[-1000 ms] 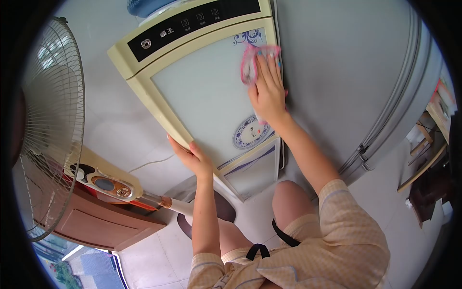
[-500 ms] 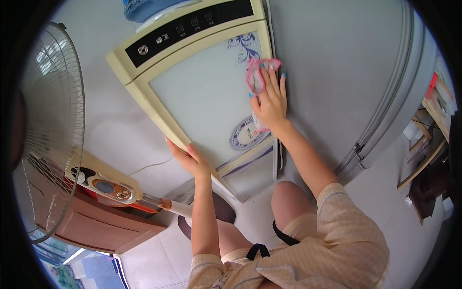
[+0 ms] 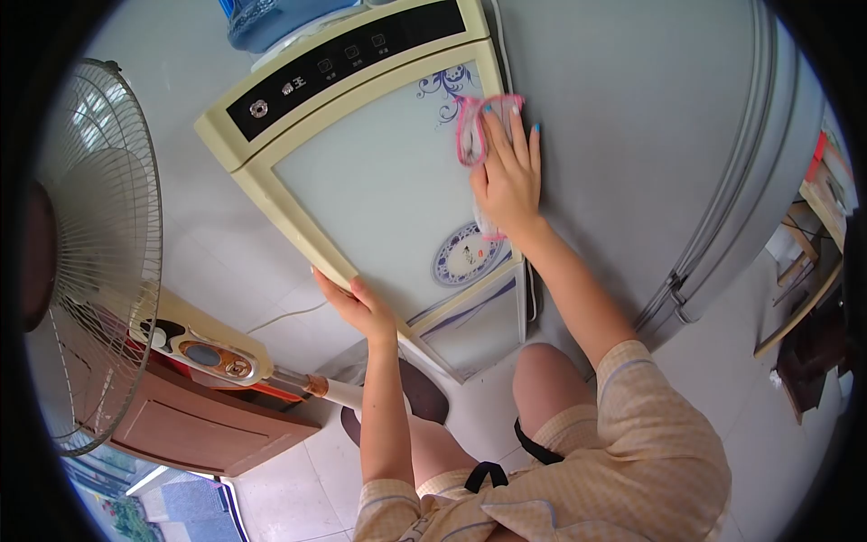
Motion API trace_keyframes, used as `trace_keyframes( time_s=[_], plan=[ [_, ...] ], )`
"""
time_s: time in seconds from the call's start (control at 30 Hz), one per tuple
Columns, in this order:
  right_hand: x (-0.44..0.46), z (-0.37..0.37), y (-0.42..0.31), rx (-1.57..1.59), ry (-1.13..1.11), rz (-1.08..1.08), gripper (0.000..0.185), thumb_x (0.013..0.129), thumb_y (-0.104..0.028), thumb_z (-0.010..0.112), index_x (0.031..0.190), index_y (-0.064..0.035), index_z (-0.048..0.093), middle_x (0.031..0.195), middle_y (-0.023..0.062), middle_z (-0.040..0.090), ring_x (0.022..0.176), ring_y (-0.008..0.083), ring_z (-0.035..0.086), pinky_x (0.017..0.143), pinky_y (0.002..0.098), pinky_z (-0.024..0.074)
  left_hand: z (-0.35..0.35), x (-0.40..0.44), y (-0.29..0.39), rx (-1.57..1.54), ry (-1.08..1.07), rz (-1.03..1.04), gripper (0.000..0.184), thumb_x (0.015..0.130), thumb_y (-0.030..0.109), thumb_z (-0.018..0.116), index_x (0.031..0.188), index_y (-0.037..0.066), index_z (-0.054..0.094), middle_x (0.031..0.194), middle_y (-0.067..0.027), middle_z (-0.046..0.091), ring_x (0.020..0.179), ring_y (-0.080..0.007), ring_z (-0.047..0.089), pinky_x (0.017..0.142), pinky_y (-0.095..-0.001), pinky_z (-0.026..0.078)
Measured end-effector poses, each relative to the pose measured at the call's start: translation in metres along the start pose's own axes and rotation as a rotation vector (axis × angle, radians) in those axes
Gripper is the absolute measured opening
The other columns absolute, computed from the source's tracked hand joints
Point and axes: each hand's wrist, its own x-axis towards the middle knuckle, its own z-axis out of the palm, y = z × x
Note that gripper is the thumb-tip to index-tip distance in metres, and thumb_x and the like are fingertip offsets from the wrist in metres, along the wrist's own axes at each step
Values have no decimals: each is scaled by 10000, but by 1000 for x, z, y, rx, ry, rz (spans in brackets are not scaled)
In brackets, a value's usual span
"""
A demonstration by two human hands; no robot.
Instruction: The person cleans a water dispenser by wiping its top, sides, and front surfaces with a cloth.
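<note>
A cream water dispenser [image 3: 361, 181] with a pale glass front and black control strip stands before me. My right hand [image 3: 510, 176] lies spread on a white cloth with a pink edge [image 3: 471, 135], pressing it against the right side of the glass front. Blue nails show on its fingers. At the dispenser's lower left edge, my left hand [image 3: 361, 307] grips the frame, with the thumb on the front and the fingers round the side.
A standing fan [image 3: 99, 253] is at the left, its cream control column [image 3: 203, 348] below it. A brown cabinet door [image 3: 208, 420] lies behind. To the right rises a large grey appliance [image 3: 641, 135]. A blue bottle [image 3: 280, 20] tops the dispenser.
My right hand and the cloth moved down the glass, then slightly back up. My left hand keeps its hold on the frame. The view has shifted slightly.
</note>
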Motion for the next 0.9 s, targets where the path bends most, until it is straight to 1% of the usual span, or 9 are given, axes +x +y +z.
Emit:
trace_keyframes(
  time_s=[0.07, 0.17, 0.27, 0.37, 0.57, 0.67, 0.77, 0.83, 0.9],
  plan=[
    [24, 3, 2, 20, 60, -18, 388, 725, -111, 507, 1082, 33, 557, 1250, 102, 472, 1213, 358, 371, 968, 552, 283, 1, 1, -1, 22, -1, 42, 548, 938, 253, 360, 1371, -16, 157, 1375, -181, 271, 1217, -267, 352, 992, -344, 294],
    [14, 5, 3, 32, 102, -12, 384, 720, -116, 516, 1068, 39, 562, 1253, 96, 468, 1197, 368, 380, 959, 530, 310, 0, 1, 3, 27, -6, 33, 548, 937, 261, 358, 1367, -18, 164, 1377, -180, 269, 1213, -267, 356, 992, -342, 294],
    [-27, 0, 4, 45, -66, 28, 398, 713, -85, 514, 1084, 56, 542, 1273, 141, 459, 1193, 401, 378, 974, 528, 287, 0, -1, 6, -9, -10, -13, 553, 936, 275, 356, 1363, -25, 171, 1378, -182, 267, 1212, -269, 359, 991, -344, 294],
    [-27, -6, 4, -1, -70, -19, 405, 710, -87, 517, 1087, 57, 541, 1273, 141, 456, 1190, 410, 374, 974, 529, 286, 1, -1, 1, 37, 10, 25, 561, 935, 287, 353, 1361, -30, 172, 1376, -182, 271, 1212, -272, 358, 992, -345, 294],
    [27, -1, -1, 6, 104, -22, 400, 707, -106, 533, 1091, 0, 573, 1249, 59, 468, 1182, 346, 395, 956, 524, 322, 0, 0, -1, 47, 11, 35, 557, 937, 287, 354, 1360, -31, 176, 1371, -186, 276, 1213, -275, 357, 990, -345, 295],
    [-3, -5, -1, -85, -59, 40, 405, 692, -116, 557, 1081, -3, 583, 1268, 42, 453, 1191, 339, 388, 959, 524, 323, -2, 2, 6, 27, -16, 31, 551, 937, 276, 357, 1358, -32, 179, 1369, -191, 276, 1214, -276, 356, 990, -346, 295],
    [-21, -8, 2, -173, -103, 4, 406, 694, -115, 562, 1086, -11, 585, 1277, 37, 445, 1196, 339, 382, 952, 537, 324, 1, 0, 2, -18, 18, -2, 628, 923, 338, 402, 1349, -60, 170, 1339, -191, 312, 1202, -268, 360, 989, -351, 289],
    [-9, -14, -1, -142, -123, 1, 400, 697, -110, 564, 1086, -17, 589, 1286, 33, 434, 1203, 338, 374, 951, 548, 319, 0, -1, 2, -13, 15, 10, 626, 923, 334, 403, 1350, -59, 169, 1344, -193, 306, 1200, -271, 365, 988, -351, 292],
    [11, -10, 2, -141, -65, -43, 417, 725, -91, 526, 1125, 30, 532, 1304, 68, 420, 1220, 366, 348, 981, 543, 276, 2, 2, -1, -15, 20, 31, 624, 923, 329, 405, 1351, -59, 169, 1348, -195, 301, 1198, -274, 369, 987, -350, 295]
  ],
)
